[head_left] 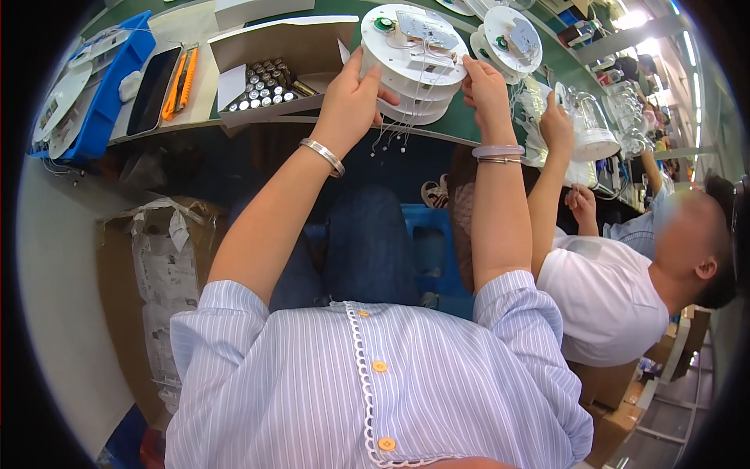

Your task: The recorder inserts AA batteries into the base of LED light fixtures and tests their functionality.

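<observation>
At the far edge of my reach, a stack of white round discs (376, 48) stands on the table. The top disc carries a circuit board (428, 30), a green round part (383, 24) and thin wires, whose small white plugs dangle over the table edge. My left hand (351, 98) is closed on the left rim of the stack, with its fingers curled at the side. On the right rim, my right hand (486, 87) pinches the edge between thumb and fingers. Exactly how many discs each hand grips is hidden.
Left of the stack is an open box (312, 56) of batteries (269, 84). Farther left lie an orange cutter (181, 84), a black phone (153, 90) and a blue bin (117, 86). More discs (512, 41) stand right, beside a co-worker (609, 293) whose hand (556, 125) is close.
</observation>
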{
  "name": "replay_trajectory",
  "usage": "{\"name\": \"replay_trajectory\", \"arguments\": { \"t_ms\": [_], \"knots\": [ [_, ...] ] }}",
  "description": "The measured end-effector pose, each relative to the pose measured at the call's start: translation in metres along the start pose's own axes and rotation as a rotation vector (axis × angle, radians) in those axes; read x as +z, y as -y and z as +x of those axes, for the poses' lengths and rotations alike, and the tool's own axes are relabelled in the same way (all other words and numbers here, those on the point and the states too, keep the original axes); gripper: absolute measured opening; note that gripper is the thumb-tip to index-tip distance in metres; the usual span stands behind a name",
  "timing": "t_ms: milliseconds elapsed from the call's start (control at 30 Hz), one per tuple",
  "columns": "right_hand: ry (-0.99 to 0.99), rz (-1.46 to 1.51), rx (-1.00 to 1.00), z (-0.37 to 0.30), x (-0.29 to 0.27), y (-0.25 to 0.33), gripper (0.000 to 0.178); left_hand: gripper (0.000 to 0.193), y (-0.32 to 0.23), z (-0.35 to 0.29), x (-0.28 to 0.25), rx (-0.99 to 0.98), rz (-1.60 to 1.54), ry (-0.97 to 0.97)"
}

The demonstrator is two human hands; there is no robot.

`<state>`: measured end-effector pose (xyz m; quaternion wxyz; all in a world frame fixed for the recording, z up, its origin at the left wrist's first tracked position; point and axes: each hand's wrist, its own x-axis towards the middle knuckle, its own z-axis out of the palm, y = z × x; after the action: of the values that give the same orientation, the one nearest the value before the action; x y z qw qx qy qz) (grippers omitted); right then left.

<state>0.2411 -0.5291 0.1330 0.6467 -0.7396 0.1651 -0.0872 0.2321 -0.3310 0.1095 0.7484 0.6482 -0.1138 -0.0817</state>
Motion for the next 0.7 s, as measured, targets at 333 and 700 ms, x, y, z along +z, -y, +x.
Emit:
{"name": "replay_trajectory", "arguments": {
  "t_ms": [333, 700],
  "knots": [
    [-0.031, -0.026, -0.026, -0.001, -0.003, -0.003, 0.018, 0.04, 0.005, 0.003, 0.001, 0.23, 0.321, -0.025],
    [0.044, 0.384, -0.074, 0.012, 0.007, -0.011, 0.027, 0.043, -0.026, -0.003, 0.021, 0.043, -0.393, 0.02]
  ]
}}
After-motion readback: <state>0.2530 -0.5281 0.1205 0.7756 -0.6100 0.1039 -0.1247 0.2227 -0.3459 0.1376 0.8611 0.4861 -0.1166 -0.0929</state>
